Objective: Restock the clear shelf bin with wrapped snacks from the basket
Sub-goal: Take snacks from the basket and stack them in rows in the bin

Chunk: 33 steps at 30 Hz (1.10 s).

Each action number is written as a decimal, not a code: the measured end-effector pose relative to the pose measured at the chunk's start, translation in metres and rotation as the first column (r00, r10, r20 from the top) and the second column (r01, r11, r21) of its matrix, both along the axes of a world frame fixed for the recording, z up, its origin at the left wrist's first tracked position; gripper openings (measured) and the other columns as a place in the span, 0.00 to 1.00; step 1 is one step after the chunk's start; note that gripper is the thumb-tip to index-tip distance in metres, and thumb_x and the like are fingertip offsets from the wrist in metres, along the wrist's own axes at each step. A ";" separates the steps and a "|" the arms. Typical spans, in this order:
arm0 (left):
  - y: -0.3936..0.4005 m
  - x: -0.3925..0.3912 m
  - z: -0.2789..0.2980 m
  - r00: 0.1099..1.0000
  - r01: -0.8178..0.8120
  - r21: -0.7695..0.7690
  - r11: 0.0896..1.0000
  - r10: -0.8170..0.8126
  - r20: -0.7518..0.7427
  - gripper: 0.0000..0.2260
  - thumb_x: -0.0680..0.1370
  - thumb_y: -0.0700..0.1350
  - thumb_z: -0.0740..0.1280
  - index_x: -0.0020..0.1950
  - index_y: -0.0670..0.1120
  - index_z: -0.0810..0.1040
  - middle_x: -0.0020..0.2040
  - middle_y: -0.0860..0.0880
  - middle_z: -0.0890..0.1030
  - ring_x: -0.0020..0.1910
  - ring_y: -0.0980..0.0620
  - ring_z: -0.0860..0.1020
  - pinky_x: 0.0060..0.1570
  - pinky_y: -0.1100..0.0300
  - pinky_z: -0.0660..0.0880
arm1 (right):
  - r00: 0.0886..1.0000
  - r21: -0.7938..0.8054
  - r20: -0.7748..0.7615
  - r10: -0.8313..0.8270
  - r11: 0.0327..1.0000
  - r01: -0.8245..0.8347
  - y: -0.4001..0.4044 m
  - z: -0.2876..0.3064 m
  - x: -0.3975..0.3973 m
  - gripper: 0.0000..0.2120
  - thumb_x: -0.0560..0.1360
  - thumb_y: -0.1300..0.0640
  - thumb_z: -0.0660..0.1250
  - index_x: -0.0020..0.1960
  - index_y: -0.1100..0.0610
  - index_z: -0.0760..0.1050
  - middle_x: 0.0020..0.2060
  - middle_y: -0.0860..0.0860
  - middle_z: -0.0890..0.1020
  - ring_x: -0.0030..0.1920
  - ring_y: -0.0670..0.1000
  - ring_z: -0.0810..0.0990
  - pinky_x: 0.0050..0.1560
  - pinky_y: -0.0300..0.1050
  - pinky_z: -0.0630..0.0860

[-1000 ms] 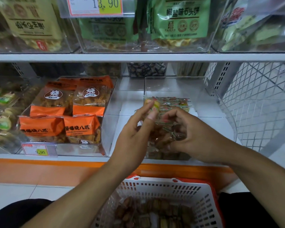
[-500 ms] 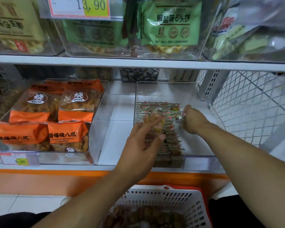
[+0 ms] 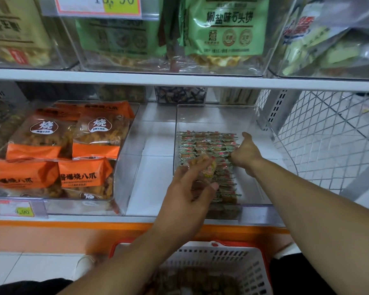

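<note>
Since a second ago, the right hand [image 3: 246, 155] has been carried from the front of the clear bin [image 3: 262, 133], where both hands met over the snacks, to deeper inside; it now lies against the right edge of the rows of wrapped snacks [image 3: 205, 143], thumb raised, fingers curled at the packets. Whether a packet is pinched cannot be told. The left hand [image 3: 186, 195] has been kept near the bin's front, and a small handful of snacks [image 3: 207, 169] is held in its fingertips just above the near rows. Judged: one lot has been set down and squared, the next is ready to be placed. The packets look small, clear-wrapped with green and red print, brown inside, packed in tight rows left of the right hand; the space to its right is bare. More are seen below the forearms in the white basket [image 3: 249, 271].
</note>
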<state>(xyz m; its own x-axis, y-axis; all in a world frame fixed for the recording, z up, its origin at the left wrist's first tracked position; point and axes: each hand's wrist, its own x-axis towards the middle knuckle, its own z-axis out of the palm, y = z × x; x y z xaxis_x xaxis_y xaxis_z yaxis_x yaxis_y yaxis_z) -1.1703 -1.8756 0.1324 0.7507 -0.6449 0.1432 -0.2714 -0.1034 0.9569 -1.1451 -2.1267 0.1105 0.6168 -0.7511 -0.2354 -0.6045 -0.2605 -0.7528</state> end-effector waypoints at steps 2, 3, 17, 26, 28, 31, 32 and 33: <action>0.000 0.000 0.000 1.000 0.012 -0.004 1.000 -0.012 -0.009 0.19 0.81 0.48 0.69 0.64 0.72 0.73 0.57 0.58 0.74 0.52 0.67 0.78 0.47 0.78 0.72 | 0.999 -0.016 -0.014 0.043 0.999 -0.043 0.003 -0.004 0.002 0.40 0.76 0.71 0.63 0.81 0.52 0.50 0.59 0.59 0.77 0.54 0.58 0.79 0.48 0.51 0.78; 0.000 0.000 0.000 1.000 0.017 -0.005 1.000 -0.017 -0.013 0.19 0.82 0.48 0.68 0.65 0.71 0.73 0.58 0.58 0.74 0.52 0.67 0.78 0.47 0.78 0.72 | 0.998 -0.031 -0.023 0.062 0.998 -0.063 0.004 -0.005 0.003 0.40 0.76 0.71 0.64 0.81 0.52 0.50 0.63 0.59 0.77 0.58 0.60 0.78 0.54 0.52 0.78; 0.007 0.005 0.011 0.998 -0.040 -0.210 0.977 0.029 -0.055 0.18 0.87 0.41 0.56 0.71 0.57 0.76 0.66 0.50 0.79 0.62 0.49 0.80 0.60 0.50 0.80 | 0.783 -0.010 0.425 0.455 0.867 -0.499 0.085 0.091 -0.056 0.19 0.76 0.35 0.66 0.58 0.45 0.83 0.53 0.44 0.85 0.55 0.45 0.83 0.54 0.46 0.79; 0.017 0.008 0.011 0.988 -0.041 -0.322 0.946 -0.010 -0.155 0.27 0.81 0.49 0.64 0.77 0.68 0.63 0.64 0.53 0.81 0.61 0.53 0.82 0.59 0.56 0.80 | 0.776 0.196 0.553 0.304 0.857 -0.476 0.108 0.085 -0.083 0.12 0.74 0.65 0.73 0.54 0.53 0.79 0.48 0.49 0.88 0.47 0.45 0.86 0.43 0.35 0.78; 0.017 0.009 0.013 0.972 -0.096 -0.349 0.932 0.012 -0.236 0.19 0.82 0.46 0.66 0.73 0.58 0.73 0.60 0.51 0.84 0.59 0.51 0.84 0.57 0.55 0.81 | 0.807 0.254 0.526 0.268 0.856 -0.450 0.108 0.084 -0.084 0.11 0.76 0.65 0.72 0.55 0.56 0.76 0.48 0.52 0.88 0.48 0.49 0.85 0.46 0.40 0.78; 0.016 0.013 0.017 0.933 -0.200 -0.372 0.906 0.061 -0.354 0.11 0.85 0.42 0.62 0.65 0.48 0.79 0.55 0.45 0.86 0.55 0.46 0.85 0.54 0.56 0.82 | 0.824 0.330 0.528 0.205 0.844 -0.422 0.106 0.088 -0.084 0.10 0.77 0.66 0.70 0.56 0.59 0.74 0.48 0.55 0.87 0.47 0.54 0.85 0.50 0.48 0.82; 0.016 0.015 0.018 0.923 -0.212 -0.385 0.898 0.054 -0.381 0.11 0.85 0.41 0.61 0.65 0.46 0.78 0.55 0.44 0.86 0.54 0.46 0.85 0.53 0.57 0.82 | 0.822 0.356 0.541 0.180 0.836 -0.417 0.105 0.090 -0.085 0.10 0.76 0.67 0.70 0.55 0.59 0.73 0.47 0.56 0.86 0.45 0.54 0.85 0.50 0.48 0.82; 0.017 0.015 0.019 0.917 -0.212 -0.395 0.894 0.042 -0.396 0.11 0.85 0.41 0.60 0.65 0.44 0.77 0.54 0.44 0.86 0.53 0.46 0.85 0.53 0.58 0.82 | 0.816 0.390 0.559 0.146 0.823 -0.414 0.105 0.092 -0.085 0.11 0.76 0.68 0.70 0.55 0.59 0.73 0.47 0.56 0.85 0.43 0.53 0.85 0.47 0.46 0.83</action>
